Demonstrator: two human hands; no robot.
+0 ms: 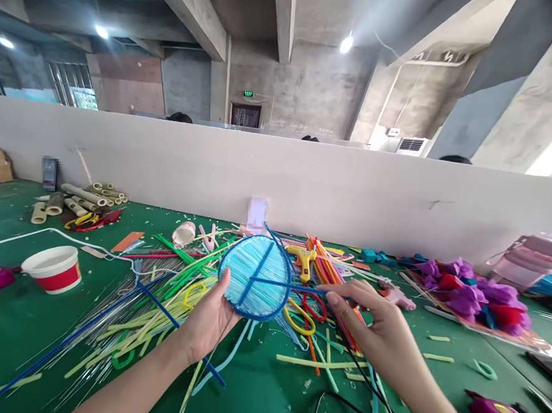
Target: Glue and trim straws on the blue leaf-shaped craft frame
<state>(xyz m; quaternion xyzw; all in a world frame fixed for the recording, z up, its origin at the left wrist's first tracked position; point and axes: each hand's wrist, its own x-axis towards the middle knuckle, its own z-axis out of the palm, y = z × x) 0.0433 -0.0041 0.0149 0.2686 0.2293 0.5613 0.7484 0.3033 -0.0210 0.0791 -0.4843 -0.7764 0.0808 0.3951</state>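
My left hand (209, 323) is closed on the lower left edge of a round light-blue disc (239, 266), which has a dark-blue fuzzy rim. A dark-blue strip lies slantwise across the disc's face. Between the thumb and fingers of my right hand (377, 328) is the end of a dark-blue pipe cleaner (299, 286); it reaches left over the disc to about its middle. Behind the disc, to its right, lies a yellow glue gun (305, 263). Yellow, green and blue pipe cleaners (156, 324) are scattered below and to the left.
A red-and-white paper cup (56, 279) stands at left, with bamboo pieces (89, 198) beyond it. Purple and red flowers (476, 290) lie at right near a pink transparent container (525, 262). A white partition (374, 194) borders the green table (250, 395) at the back.
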